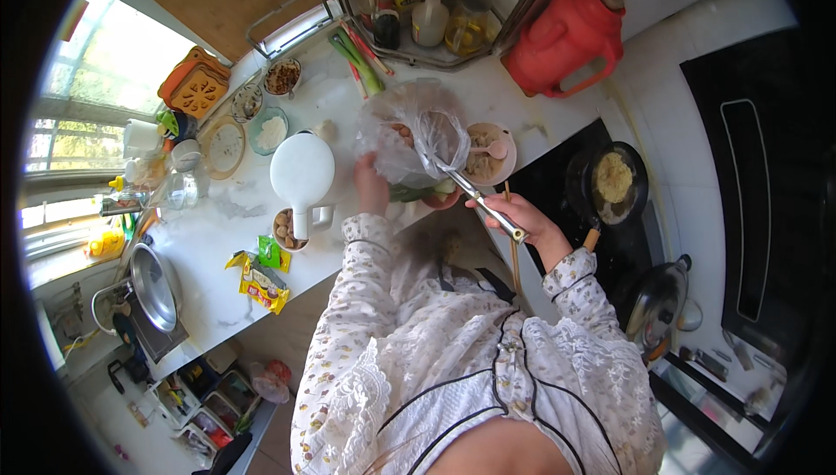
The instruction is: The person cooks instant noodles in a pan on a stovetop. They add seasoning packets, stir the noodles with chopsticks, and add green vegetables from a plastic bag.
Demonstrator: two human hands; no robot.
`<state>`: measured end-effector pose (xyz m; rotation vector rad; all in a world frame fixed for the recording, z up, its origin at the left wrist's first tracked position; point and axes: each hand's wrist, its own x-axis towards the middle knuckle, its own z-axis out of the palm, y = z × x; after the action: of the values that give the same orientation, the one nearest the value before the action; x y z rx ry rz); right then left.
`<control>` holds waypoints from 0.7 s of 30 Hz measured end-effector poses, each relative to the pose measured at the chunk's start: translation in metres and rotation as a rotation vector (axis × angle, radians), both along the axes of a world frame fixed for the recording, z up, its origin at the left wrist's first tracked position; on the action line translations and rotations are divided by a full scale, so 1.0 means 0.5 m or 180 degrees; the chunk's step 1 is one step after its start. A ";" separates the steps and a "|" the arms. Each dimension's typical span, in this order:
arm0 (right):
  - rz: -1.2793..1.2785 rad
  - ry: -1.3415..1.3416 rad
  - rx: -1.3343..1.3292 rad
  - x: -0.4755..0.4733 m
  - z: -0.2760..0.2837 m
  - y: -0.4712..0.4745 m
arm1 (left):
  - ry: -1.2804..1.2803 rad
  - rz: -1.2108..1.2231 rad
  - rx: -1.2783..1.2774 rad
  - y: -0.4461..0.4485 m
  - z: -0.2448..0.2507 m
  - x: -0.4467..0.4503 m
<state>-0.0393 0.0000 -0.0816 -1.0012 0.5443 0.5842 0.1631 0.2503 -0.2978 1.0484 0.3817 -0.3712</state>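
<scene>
My right hand (528,219) grips the steel handle (486,204) of a kitchen utensil, with the hole-ended tip towards me. The utensil's far end runs into a crumpled clear plastic bag (418,125), so its head is hidden. Brown rounded items show dimly through the film. At the bag's near left edge is my left hand (371,186); its fingertips are blurred against the plastic, and their hold is unclear. Beside the bag, a pink spoon (493,150) rests in a bowl of pale food (482,168). Wooden chopsticks (514,256) extend below my right hand.
To the right, a frying pan (637,197) with a yellowish mass sits on the black cooktop (545,155). A white lidded jug (302,168) stands on the left of the counter, near torn packets (261,282). A red plastic jug (565,37) and condiment rack (450,60) stand at the back.
</scene>
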 end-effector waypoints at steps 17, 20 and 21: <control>0.0047 -0.0277 0.0999 -0.070 0.091 -0.050 | -0.0184 0.0087 0.1139 0.015 0.189 -0.080; 0.0196 -0.0371 0.0858 -0.098 0.138 -0.045 | -0.0189 0.0151 0.1012 0.021 0.231 -0.107; 0.0189 -0.0385 0.0910 -0.109 0.153 -0.044 | -0.0275 0.0164 0.0866 0.023 0.244 -0.113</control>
<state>-0.0939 -0.0217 -0.0050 -0.7773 0.3139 0.6300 0.1064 0.2618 -0.1759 1.3131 0.3882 -0.2304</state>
